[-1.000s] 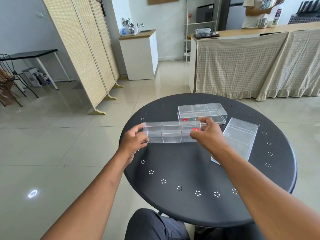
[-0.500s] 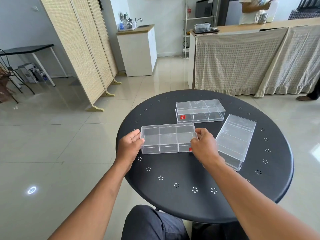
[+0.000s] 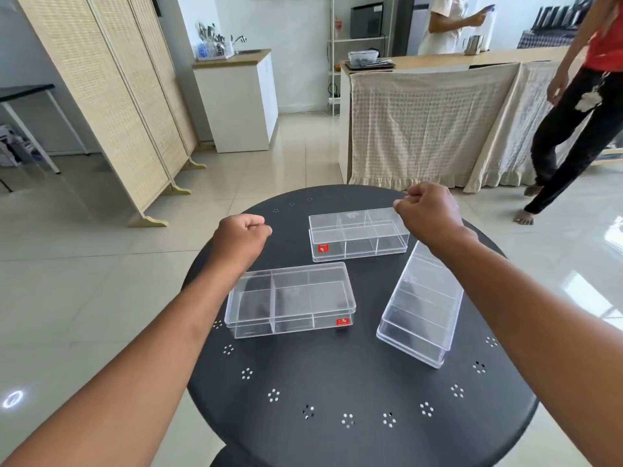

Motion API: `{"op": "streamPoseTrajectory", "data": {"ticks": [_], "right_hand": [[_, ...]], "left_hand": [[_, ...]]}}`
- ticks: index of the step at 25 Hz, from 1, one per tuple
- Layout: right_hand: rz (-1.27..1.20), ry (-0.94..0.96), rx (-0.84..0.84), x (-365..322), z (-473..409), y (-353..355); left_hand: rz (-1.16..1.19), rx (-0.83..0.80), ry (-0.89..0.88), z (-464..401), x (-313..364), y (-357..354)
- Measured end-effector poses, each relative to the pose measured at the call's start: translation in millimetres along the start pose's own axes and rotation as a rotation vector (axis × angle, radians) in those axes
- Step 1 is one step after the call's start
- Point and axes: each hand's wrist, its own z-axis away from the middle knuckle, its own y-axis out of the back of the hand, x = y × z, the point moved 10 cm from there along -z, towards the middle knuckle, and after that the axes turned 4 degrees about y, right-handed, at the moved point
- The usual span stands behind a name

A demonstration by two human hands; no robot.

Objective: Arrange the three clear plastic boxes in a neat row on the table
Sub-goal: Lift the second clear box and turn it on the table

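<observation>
Your left hand [image 3: 240,238] curled closed and empty above the black bench [image 3: 337,382], your right hand [image 3: 427,210] likewise fisted, three clear lidded divided boxes: one [image 3: 290,299] below your left hand, one [image 3: 358,233] between your hands, one [image 3: 421,306] angled under your right forearm

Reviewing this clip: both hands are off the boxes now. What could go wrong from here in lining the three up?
1. The near box sits close to the left edge of the round table; a leftward nudge might push it over the edge.
2. The right box lies turned across the other two, so it needs rotating, and may bump the far box nearby.
3. The left hand and right hand are closed and empty.
</observation>
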Motion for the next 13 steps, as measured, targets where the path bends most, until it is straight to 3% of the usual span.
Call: {"op": "streamPoseTrajectory", "data": {"ticks": [4,8,13], "right_hand": [[0.158,-0.076,-0.083,33.9,-59.3,-8.6],[0.252,-0.193,-0.251,70.3,-95.2,-42.4],[0.081,-0.306,-0.486,84.3,-99.7,-80.6]], "left_hand": [[0.074,-0.152,0.171,-47.8,3.7,-71.2],[-0.011,-0.302,0.363,-67.7,-17.6,-121.1],[-0.049,-0.379,0.436,-79.0,-27.7,-146.1]]}}
